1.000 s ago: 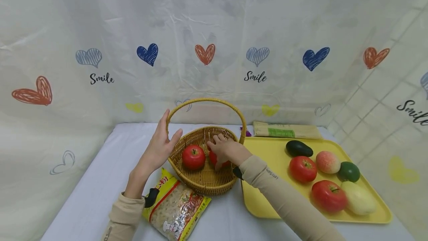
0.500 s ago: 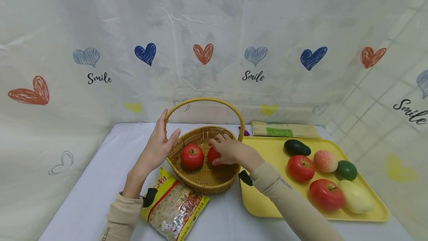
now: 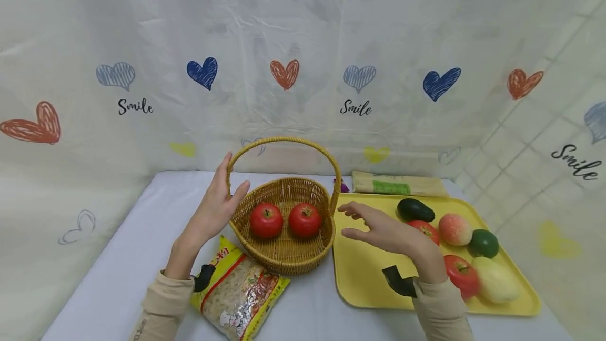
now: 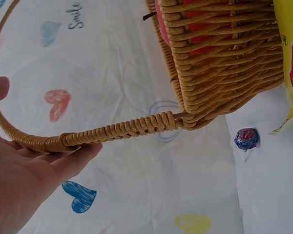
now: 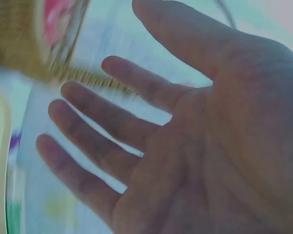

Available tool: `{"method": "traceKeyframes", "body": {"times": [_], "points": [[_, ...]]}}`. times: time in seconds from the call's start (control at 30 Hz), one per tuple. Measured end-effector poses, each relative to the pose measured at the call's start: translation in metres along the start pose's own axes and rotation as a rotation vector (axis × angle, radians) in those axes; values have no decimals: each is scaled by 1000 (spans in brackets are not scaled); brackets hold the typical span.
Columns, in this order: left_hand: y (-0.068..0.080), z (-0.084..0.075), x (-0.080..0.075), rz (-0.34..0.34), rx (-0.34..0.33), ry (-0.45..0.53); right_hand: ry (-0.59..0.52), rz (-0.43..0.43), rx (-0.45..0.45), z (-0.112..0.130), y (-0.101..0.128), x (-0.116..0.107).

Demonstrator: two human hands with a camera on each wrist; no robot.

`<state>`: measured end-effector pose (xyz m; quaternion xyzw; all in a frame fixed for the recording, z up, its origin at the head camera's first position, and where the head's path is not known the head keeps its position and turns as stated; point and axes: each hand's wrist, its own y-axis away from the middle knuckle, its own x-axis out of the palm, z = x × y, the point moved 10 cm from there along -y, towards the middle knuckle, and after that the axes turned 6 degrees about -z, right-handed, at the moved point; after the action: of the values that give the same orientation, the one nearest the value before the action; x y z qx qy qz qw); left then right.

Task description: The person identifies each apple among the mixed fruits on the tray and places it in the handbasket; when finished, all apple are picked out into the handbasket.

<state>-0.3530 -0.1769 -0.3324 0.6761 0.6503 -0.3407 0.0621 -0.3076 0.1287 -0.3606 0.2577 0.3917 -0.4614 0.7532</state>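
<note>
The left hand [image 3: 215, 209] rests flat-fingered against the left side of the wicker basket's [image 3: 284, 246] handle [image 4: 117, 130], thumb on one side and straight fingers on the other, not curled round it. Inside the basket, just to that hand's right, two red tomatoes [image 3: 266, 220] sit side by side, touching or nearly so.

The right hand [image 3: 383, 231] hangs spread and empty over the yellow tray [image 3: 360, 272], a little right of the basket's rim; its wrist view shows splayed fingers [image 5: 102, 122] holding nothing. Just beyond it on the tray lie more tomatoes, an avocado [image 3: 415, 209], a peach [image 3: 454, 229] and other fruit.

The basket looks stiff, light and rough enough not to slip; the arched handle is likely the surest place to hold it. The tomatoes are smooth and round, so they would probably roll if it tilts. A noodle packet [image 3: 239, 293] lies on the counter [image 3: 128, 257] below the left hand.
</note>
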Motion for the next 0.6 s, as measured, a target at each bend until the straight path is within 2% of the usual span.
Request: {"method": "traceKeyframes", "body": {"times": [0.07, 0.17, 0.27, 0.43, 0.6], "points": [[0, 1, 0, -4, 1, 1, 71, -42, 42, -21, 3, -9], [-3, -1, 0, -3, 14, 1, 208, -104, 169, -56, 11, -25], [-5, -3, -1, -2, 20, -1, 303, -125, 287, -86, 21, -39], [-5, -3, -4, -2, 18, -18, 286, -87, 371, -118, 31, -44], [-2, 1, 0, 7, 3, -15, 294, -75, 371, -135, 37, -44]]}}
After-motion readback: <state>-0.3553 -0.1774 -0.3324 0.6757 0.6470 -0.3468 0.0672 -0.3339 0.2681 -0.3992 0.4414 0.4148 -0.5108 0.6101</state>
